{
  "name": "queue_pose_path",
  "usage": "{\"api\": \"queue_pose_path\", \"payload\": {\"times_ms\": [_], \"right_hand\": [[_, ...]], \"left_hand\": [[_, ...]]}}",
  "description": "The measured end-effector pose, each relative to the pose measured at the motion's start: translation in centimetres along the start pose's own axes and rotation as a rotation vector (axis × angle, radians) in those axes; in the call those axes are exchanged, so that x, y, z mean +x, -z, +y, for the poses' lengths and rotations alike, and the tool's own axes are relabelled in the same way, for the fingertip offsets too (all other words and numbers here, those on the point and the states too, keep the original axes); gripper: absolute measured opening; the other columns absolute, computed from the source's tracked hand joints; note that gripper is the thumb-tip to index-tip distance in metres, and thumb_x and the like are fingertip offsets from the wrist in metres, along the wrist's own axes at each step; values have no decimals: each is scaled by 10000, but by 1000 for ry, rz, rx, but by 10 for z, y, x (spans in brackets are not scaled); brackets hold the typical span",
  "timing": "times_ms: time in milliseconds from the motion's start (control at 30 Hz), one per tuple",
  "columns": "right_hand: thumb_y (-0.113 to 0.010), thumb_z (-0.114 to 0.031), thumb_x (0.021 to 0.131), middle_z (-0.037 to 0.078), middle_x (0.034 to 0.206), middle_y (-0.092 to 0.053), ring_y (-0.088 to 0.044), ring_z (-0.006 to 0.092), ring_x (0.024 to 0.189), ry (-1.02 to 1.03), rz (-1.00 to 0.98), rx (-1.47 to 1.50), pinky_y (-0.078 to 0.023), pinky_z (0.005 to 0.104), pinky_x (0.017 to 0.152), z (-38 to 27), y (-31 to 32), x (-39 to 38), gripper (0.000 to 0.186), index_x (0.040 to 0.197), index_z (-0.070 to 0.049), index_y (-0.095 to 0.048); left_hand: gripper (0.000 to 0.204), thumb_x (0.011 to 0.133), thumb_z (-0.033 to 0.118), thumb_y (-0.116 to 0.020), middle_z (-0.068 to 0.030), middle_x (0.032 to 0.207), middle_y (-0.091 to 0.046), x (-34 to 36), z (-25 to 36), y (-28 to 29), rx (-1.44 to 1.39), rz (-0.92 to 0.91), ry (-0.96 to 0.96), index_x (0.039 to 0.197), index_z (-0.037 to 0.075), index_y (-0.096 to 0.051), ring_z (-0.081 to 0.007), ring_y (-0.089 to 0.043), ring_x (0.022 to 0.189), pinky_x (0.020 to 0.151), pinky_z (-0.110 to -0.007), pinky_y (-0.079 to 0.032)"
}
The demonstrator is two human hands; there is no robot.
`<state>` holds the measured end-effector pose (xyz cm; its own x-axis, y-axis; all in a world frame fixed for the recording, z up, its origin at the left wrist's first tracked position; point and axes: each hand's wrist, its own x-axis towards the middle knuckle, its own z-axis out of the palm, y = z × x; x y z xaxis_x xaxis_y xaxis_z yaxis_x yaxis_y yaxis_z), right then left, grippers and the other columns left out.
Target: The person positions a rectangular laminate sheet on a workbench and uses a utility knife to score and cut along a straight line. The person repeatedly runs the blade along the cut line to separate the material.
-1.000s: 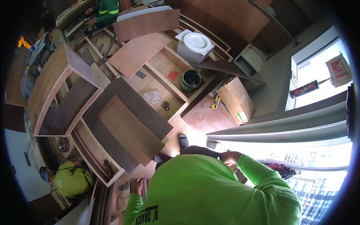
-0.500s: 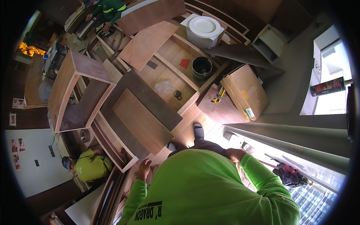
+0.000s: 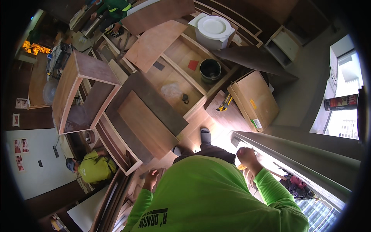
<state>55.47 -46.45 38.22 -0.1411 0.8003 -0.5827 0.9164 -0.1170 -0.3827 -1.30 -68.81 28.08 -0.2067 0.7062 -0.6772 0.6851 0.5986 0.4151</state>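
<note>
"Looking at the brown panel (image 3: 147, 125): pointing which way?"

"Running lengthwise from upper left to lower right, lying on the dark board (image 3: 156, 104) and jutting past its edge at the lower end."

"Near which grip?"

"Near the left grip (image 3: 150, 179), loosely curled; impossible to tell if pinching anything. Same for the right grip (image 3: 247, 157), curled beside something small and yellow (image 3: 241, 167)."

"Room?"

"Along the floor strip (image 3: 196, 123) between dark board and reddish sheet (image 3: 226, 118), shared with one foot (image 3: 205, 136)."
</note>
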Motion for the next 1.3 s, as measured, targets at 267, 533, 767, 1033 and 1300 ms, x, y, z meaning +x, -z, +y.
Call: {"api": "queue_pose_path", "payload": {"times_ms": [267,533,767,1033,1300], "right_hand": [[-676,-452,941,154,1158,-614,-632,328,957,-417,65,1930,-499,512,902,-94,25,185,439,1224,-129,-584],[-592,-298,1014,130,990,-665,-645,281,952,-125,-252,2157,-543,377,855,-93,14,178,246,1009,-52,-606],[-527,-12,845,274,1136,-666,-682,355,868,-285,-529,1808,-583,450,776,-159,-21,74,493,1326,35,-431],[-553,-224,1006,97,828,-606,-584,184,633,-251,-685,1339,-474,312,591,-218,-81,116,364,1276,14,-504],[-509,-381,1049,83,892,-640,-627,208,763,-369,-724,1395,-513,347,690,-221,-229,226,426,1286,-27,-520]], "left_hand": [[313,1012,310,-577,-154,928,-712,2,-4,2,62,47,-126,940,32,-701,-310,-687,893,851,-404,-530],[473,1013,473,-567,-240,1000,-713,-28,48,11,-369,155,192,1049,16,-683,-323,-699,939,849,-405,-512],[398,976,431,-622,-193,967,-725,-5,-12,-9,-109,45,182,1059,48,-688,-348,-700,921,814,-416,-538],[422,949,375,-643,-236,1169,-670,183,-47,-6,-131,315,90,1180,22,-636,-397,-634,1099,946,-470,-502],[653,941,448,-593,-155,1585,-358,365,6,-11,14,781,26,1474,104,-438,-371,-258,1494,1226,-573,-117]]}}
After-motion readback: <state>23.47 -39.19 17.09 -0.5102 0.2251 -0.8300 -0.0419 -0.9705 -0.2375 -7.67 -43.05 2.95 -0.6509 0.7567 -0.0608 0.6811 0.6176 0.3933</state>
